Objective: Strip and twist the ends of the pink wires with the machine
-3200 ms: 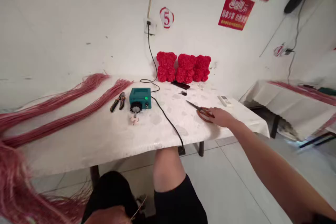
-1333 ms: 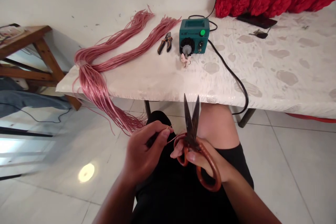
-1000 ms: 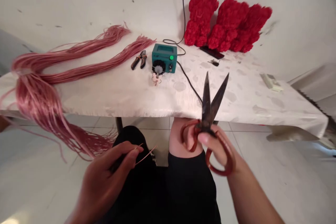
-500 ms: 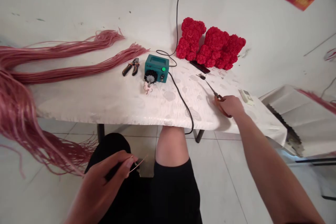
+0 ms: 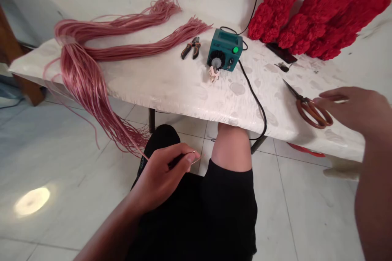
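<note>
The left hand pinched a thin pink strand, and a small dark piece in its grip was half hidden by the fingers. The open, empty right hand hovered just beside the orange-handled scissors at its nine o'clock, on the mottled white tabletop. A bundle of pink strands draped over the edge at the left hand's ten o'clock, above pale floor tiles.

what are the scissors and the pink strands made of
The scissors seem to have steel blades, going by their dark metallic sheen, and glossy orange-brown handles, perhaps plastic or lacquered metal. The pink strands look like plastic-coated wire or synthetic cord: smooth and shiny. Any core is not visible.
</note>
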### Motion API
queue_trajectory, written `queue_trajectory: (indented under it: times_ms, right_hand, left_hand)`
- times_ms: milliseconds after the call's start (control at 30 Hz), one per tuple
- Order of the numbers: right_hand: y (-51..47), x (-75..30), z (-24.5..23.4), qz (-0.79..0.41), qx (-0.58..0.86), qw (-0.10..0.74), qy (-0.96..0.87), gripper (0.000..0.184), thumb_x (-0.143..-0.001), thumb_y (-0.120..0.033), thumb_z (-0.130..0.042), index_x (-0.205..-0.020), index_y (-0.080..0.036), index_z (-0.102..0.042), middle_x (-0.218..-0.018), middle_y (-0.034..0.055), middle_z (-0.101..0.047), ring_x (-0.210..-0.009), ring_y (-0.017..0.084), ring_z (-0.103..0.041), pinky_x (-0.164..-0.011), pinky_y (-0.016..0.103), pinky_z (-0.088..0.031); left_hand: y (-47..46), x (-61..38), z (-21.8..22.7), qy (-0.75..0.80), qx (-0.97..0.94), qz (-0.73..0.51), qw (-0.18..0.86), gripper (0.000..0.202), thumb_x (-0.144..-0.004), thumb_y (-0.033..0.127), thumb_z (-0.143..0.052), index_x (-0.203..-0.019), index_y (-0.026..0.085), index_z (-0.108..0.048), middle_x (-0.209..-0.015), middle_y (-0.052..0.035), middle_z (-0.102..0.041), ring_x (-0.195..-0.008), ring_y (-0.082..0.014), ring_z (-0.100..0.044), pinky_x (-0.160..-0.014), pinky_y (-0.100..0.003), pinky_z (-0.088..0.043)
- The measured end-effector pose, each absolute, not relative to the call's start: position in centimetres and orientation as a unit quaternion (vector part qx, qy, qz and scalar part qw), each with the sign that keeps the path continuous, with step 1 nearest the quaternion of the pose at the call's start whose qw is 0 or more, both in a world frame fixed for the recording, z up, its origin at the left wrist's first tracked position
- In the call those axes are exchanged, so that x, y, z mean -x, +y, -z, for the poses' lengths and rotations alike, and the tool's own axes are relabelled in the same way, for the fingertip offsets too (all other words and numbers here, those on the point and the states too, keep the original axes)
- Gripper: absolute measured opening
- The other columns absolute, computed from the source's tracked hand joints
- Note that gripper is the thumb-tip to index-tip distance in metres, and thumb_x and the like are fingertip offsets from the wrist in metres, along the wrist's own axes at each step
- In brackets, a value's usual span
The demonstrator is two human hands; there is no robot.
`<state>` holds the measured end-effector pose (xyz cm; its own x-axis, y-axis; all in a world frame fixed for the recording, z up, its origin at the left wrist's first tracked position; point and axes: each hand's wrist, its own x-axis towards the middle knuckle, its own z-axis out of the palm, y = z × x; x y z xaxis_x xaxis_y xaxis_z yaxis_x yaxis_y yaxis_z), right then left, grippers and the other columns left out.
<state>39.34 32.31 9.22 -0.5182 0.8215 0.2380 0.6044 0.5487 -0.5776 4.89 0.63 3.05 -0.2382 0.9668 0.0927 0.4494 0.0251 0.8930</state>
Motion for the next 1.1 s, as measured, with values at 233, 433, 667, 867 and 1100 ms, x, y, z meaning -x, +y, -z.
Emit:
queue_trajectory:
  times_ms: [233, 433, 667, 867, 1100]
  right_hand:
    - [14.0, -25.7, -7.0, -0.303, 0.14, 0.217, -0.917, 0.023, -0.097, -0.029, -0.061, -0.12, -0.029, -0.065, -0.092, 0.0018, -0.07, -0.087, 0.021, -0.065, -0.079, 0.039, -0.053]
    - [12.0, -22.7, -3.4, -0.425, 0.117, 0.242, -0.864, 0.019, -0.097, -0.026, -0.061, -0.116, -0.026, -0.066, -0.088, 0.0008, -0.068, -0.082, 0.017, -0.064, -0.076, 0.035, -0.054]
    - [11.0, -22.9, -3.1, -0.398, 0.148, 0.22, -0.878, 0.01, -0.1, -0.02, -0.056, -0.095, -0.022, -0.065, -0.084, 0.0007, -0.064, -0.078, 0.015, -0.06, -0.071, 0.031, -0.05]
    - [10.9, -23.1, -3.3, -0.423, 0.149, 0.188, -0.874, 0.011, -0.101, -0.019, -0.052, -0.094, -0.02, -0.06, -0.084, 0.0009, -0.059, -0.079, 0.014, -0.057, -0.072, 0.031, -0.048]
    - [11.2, -24.1, -3.0, -0.463, 0.206, 0.2, -0.839, 0.012, -0.103, -0.023, -0.05, -0.095, -0.021, -0.059, -0.089, 0.0008, -0.061, -0.082, 0.014, -0.059, -0.074, 0.031, -0.048]
  left_hand:
    - [0.4, -5.9, -3.9, 0.638, -0.546, -0.43, 0.333, 0.028, -0.095, 0.03, -0.057, -0.072, 0.02, -0.069, -0.062, 0.0034, -0.063, -0.058, -0.0102, -0.057, -0.053, -0.021, -0.042]
    - [0.2, -5.7, -2.9, 0.632, -0.571, -0.414, 0.321, 0.022, -0.094, 0.024, -0.057, -0.076, 0.021, -0.069, -0.064, 0.0055, -0.065, -0.057, -0.0079, -0.055, -0.054, -0.018, -0.04]
    - [-0.2, -5.4, -1.6, 0.622, -0.609, -0.382, 0.312, 0.022, -0.096, 0.026, -0.055, -0.078, 0.021, -0.067, -0.066, 0.0048, -0.063, -0.059, -0.0087, -0.056, -0.057, -0.022, -0.041]
    - [-0.5, -5.3, -1.9, 0.599, -0.631, -0.398, 0.291, 0.02, -0.095, 0.019, -0.054, -0.081, 0.019, -0.069, -0.065, 0.0037, -0.062, -0.056, -0.0079, -0.053, -0.054, -0.022, -0.039]
    - [-0.6, -5.2, -2.1, 0.581, -0.648, -0.418, 0.26, 0.016, -0.093, 0.013, -0.057, -0.081, 0.018, -0.067, -0.066, 0.0037, -0.061, -0.057, -0.008, -0.053, -0.054, -0.023, -0.039]
